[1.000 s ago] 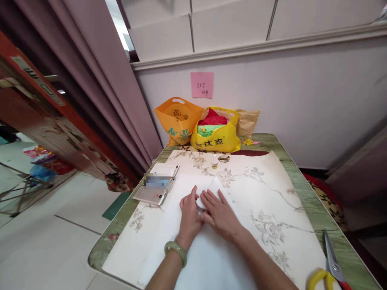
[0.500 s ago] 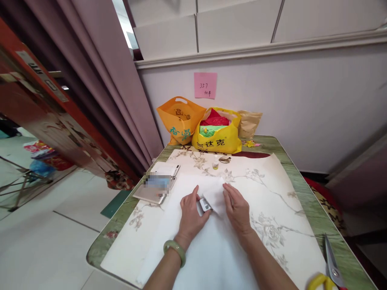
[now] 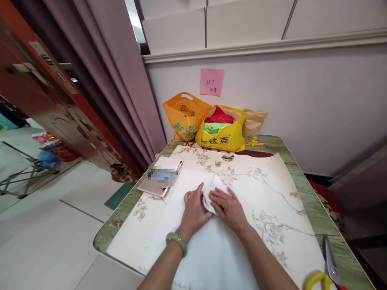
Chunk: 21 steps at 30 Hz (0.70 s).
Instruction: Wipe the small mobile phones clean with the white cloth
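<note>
A white cloth-like sheet (image 3: 208, 249) lies spread on the table in front of me. My left hand (image 3: 194, 213), with a green bangle at the wrist, curves its thumb and fingers around the left side of a small boxy object with a dark dotted face. A folded flap of the sheet covers most of that object, so its kind is hidden. My right hand (image 3: 228, 207) has its fingers bent over this flap and presses it down against the object. The two hands are close together, thumbs near each other.
Phones (image 3: 154, 189) lie at the left. A small bottle (image 3: 218, 161) and glasses-like item (image 3: 227, 157) stand beyond the hands. An orange bag (image 3: 186, 121), a yellow bag (image 3: 222, 139) and a brown paper bag (image 3: 255, 123) line the wall. Scissors (image 3: 331, 262) lie front right.
My right hand has moved left and brought the raised sheet flap down over the small object, which showed more before. The left hand stays around it. The view has shifted slightly.
</note>
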Tool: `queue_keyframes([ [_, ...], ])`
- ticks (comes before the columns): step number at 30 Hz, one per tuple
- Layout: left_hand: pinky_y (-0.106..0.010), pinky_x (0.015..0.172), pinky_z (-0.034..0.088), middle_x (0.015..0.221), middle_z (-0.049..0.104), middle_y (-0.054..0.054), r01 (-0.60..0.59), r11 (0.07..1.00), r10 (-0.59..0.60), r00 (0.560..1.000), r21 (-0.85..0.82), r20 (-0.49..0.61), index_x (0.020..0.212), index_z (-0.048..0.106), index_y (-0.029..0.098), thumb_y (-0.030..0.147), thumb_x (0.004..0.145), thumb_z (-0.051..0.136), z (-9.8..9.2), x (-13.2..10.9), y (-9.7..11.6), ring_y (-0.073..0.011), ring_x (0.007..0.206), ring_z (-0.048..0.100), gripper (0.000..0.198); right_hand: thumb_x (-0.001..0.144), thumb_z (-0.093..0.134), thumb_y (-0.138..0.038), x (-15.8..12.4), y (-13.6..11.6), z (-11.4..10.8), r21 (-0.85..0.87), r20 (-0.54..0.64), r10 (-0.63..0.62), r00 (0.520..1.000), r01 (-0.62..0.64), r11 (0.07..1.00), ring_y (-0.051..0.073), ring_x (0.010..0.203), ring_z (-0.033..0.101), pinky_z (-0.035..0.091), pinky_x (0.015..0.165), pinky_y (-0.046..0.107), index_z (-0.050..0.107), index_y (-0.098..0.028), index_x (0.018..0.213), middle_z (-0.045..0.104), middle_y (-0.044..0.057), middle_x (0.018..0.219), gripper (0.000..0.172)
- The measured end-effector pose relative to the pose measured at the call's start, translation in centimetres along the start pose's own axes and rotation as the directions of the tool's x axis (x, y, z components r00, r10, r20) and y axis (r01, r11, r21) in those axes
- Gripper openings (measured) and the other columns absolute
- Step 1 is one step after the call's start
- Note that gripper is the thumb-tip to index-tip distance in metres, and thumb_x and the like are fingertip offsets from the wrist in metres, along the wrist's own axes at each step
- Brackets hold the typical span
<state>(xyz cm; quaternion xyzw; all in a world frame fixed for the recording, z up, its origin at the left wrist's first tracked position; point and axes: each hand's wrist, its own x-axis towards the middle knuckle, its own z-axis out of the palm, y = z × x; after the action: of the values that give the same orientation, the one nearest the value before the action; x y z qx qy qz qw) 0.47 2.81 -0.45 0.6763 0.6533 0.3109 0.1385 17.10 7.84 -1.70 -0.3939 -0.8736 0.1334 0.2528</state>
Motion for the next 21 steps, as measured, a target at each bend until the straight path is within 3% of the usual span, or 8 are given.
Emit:
queue_keyframes([
  [4, -0.050, 0.106, 0.026, 0.109, 0.061, -0.007, -0.007, 1.000, 0.007, 1.000, -0.004, -0.026, 0.143, 0.031, 0.020, 0.030, 0.069, 0.069, 0.0, -0.1, -0.1, -0.0259, 0.108, 0.054, 0.083, 0.100, 0.032, -0.036, -0.1, 1.0, 0.6, -0.135, -0.111, 0.271, 0.956, -0.284, 0.949, 0.026, 0.136, 0.039, 0.018, 0.113, 0.056, 0.050, -0.025, 0.137, 0.053, 0.004, 0.140, 0.043],
  [7, -0.049, 0.107, 0.029, 0.118, 0.061, -0.009, -0.038, 0.999, 0.038, 0.999, -0.014, -0.020, 0.137, 0.041, 0.020, 0.041, 0.074, 0.068, -0.4, 0.1, 0.0, -0.0260, 0.115, 0.053, 0.072, 0.100, 0.028, -0.036, -0.1, 1.4, 1.1, -0.153, -0.109, 0.261, 0.959, -0.276, 0.949, 0.026, 0.138, 0.035, 0.020, 0.113, 0.052, 0.047, -0.021, 0.140, 0.050, 0.006, 0.142, 0.046],
  [11, -0.050, 0.112, 0.027, 0.137, 0.053, -0.010, 0.067, 0.997, -0.064, 0.996, 0.049, -0.065, 0.132, 0.050, 0.023, 0.044, 0.094, 0.039, -0.5, 0.6, -0.5, -0.0250, 0.132, 0.042, 0.045, 0.100, 0.027, -0.036, -0.1, 1.5, 1.3, -0.121, -0.106, 0.255, 0.961, -0.267, 0.956, 0.026, 0.138, 0.035, 0.023, 0.112, 0.049, 0.049, -0.022, 0.138, 0.050, 0.004, 0.142, 0.046],
  [15, -0.060, 0.113, 0.016, 0.151, 0.038, -0.012, 0.183, 0.937, -0.149, 0.980, 0.298, -0.131, 0.141, 0.042, 0.022, 0.040, 0.096, 0.031, 0.2, 1.2, -1.6, -0.0308, 0.142, 0.027, 0.050, 0.100, 0.028, -0.036, -0.1, 1.5, 1.2, -0.079, -0.095, 0.270, 0.958, -0.277, 0.957, 0.025, 0.138, 0.034, 0.022, 0.113, 0.049, 0.049, -0.020, 0.138, 0.050, 0.005, 0.142, 0.046],
  [21, -0.057, 0.115, 0.016, 0.154, 0.032, -0.010, 0.092, 0.922, -0.078, 0.996, 0.375, -0.051, 0.146, 0.035, 0.025, 0.040, 0.096, 0.030, 0.3, 3.2, -2.9, -0.0278, 0.144, 0.024, 0.052, 0.099, 0.030, -0.036, 0.5, 0.9, 1.5, 0.018, -0.111, 0.361, 0.926, -0.362, 0.932, 0.028, 0.138, 0.033, 0.021, 0.113, 0.053, 0.053, -0.019, 0.134, 0.051, 0.008, 0.141, 0.045],
])
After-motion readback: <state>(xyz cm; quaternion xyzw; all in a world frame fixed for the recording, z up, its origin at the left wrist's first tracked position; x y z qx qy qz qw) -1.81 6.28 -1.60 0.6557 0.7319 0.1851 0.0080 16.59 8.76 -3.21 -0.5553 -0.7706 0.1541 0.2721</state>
